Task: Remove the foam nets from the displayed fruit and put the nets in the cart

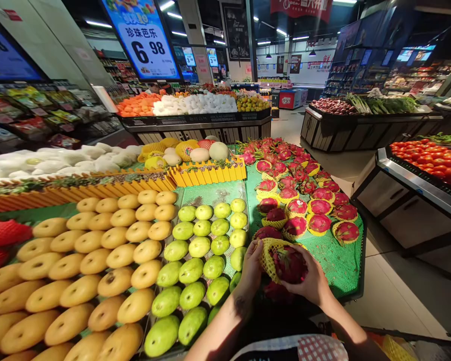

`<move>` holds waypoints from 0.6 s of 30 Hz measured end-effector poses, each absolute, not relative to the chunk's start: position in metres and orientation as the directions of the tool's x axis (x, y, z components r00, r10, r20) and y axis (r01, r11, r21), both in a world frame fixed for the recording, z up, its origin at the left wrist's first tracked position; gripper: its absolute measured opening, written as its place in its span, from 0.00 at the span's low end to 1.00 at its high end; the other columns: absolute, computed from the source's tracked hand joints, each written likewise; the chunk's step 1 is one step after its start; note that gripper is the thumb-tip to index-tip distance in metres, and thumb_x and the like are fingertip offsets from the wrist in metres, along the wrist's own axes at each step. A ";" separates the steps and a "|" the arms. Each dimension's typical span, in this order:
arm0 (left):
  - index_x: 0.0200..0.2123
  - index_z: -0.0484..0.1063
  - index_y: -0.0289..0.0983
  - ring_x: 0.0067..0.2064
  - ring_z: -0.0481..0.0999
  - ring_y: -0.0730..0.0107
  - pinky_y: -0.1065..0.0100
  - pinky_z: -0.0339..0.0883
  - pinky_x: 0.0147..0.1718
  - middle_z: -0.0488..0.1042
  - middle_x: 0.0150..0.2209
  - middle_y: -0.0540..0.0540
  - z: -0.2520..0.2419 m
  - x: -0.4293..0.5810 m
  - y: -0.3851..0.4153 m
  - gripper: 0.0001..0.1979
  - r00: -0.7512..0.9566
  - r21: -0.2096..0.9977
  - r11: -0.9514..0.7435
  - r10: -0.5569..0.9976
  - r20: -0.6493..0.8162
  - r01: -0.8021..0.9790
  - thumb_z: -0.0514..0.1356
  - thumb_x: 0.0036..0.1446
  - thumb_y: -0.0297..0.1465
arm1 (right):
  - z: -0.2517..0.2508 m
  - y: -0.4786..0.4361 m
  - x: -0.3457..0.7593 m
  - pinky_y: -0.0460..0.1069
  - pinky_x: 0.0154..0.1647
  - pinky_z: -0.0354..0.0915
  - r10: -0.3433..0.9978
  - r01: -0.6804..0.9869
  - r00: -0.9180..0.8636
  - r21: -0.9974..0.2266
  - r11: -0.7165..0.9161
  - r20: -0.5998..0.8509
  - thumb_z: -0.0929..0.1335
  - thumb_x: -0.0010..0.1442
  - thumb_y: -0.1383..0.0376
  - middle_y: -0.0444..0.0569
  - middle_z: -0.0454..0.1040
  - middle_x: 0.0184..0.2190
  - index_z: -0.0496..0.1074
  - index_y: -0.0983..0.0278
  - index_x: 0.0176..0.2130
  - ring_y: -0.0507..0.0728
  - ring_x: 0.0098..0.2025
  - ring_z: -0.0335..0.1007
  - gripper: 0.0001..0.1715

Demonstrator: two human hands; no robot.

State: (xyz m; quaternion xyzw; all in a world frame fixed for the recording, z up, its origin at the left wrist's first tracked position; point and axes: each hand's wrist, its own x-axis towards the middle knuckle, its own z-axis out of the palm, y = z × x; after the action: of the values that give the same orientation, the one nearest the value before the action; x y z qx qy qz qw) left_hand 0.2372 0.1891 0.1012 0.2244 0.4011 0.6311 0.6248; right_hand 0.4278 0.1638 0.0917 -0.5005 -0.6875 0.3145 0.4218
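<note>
In the head view, two hands hold one dragon fruit (290, 263) up in front of the person. The left hand (251, 265) bends its fingers around the left side, on the yellow net (270, 260). The right hand (313, 282) curls around the other side, with its thumb under the fruit. So the fruit sits right between the fingers of both hands. Its bare red end sticks out of the net and points to the right and a bit back to the person. Its long way seems to go from left to right, but I cannot tell how much it slants.

Past the fingers, more dragon fruits (318, 224) lie on a green mat (334, 273), many in yellow nets too. To the left of the left fingers are rows of green fruit (192, 296), and farther left are rows of round tan fruit (125, 255). Well off to the right of the right fingers are red tomatoes (432, 160).

Far ahead and left of the fingers, a big blue sign (145, 47) says 珍珠芭乐 and 6.98. A screen (11, 52) left of it shows 98. Far ahead, a red banner (302, 9) says "Open", and its other words are hard to read
</note>
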 end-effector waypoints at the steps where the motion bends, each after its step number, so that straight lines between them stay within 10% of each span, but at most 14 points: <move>1: 0.35 0.74 0.40 0.33 0.78 0.68 0.67 0.74 0.35 0.79 0.33 0.50 0.100 0.236 0.188 0.22 -0.097 0.786 0.114 0.971 -0.217 -0.608 0.78 0.49 0.47 | 0.090 0.163 0.428 0.67 0.63 0.73 0.958 0.404 -0.134 -0.869 0.286 0.253 0.83 0.44 0.57 0.55 0.79 0.61 0.68 0.55 0.64 0.69 0.60 0.77 0.51; 12: 0.37 0.76 0.40 0.34 0.81 0.64 0.63 0.75 0.36 0.81 0.35 0.49 0.080 0.225 0.193 0.24 -0.157 0.882 0.129 0.962 -0.222 -0.454 0.77 0.46 0.48 | 0.074 0.171 0.445 0.69 0.68 0.71 0.985 -0.052 0.096 -0.987 0.151 0.145 0.80 0.50 0.48 0.59 0.76 0.63 0.62 0.54 0.67 0.72 0.65 0.73 0.53; 18: 0.40 0.77 0.39 0.40 0.84 0.54 0.57 0.77 0.41 0.83 0.35 0.45 0.088 0.193 0.200 0.25 -0.238 0.915 0.096 0.950 -0.201 -0.392 0.74 0.51 0.52 | 0.057 0.178 0.465 0.66 0.52 0.81 0.978 -0.250 0.197 -0.968 -0.019 -0.070 0.73 0.56 0.38 0.56 0.82 0.56 0.63 0.52 0.69 0.71 0.56 0.81 0.49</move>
State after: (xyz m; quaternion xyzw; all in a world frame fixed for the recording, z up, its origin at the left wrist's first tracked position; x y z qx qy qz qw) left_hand 0.1927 0.1997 0.0883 0.2813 0.4958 0.6108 0.5495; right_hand 0.4651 0.1778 0.0566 -0.4938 -0.3682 0.5154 0.5957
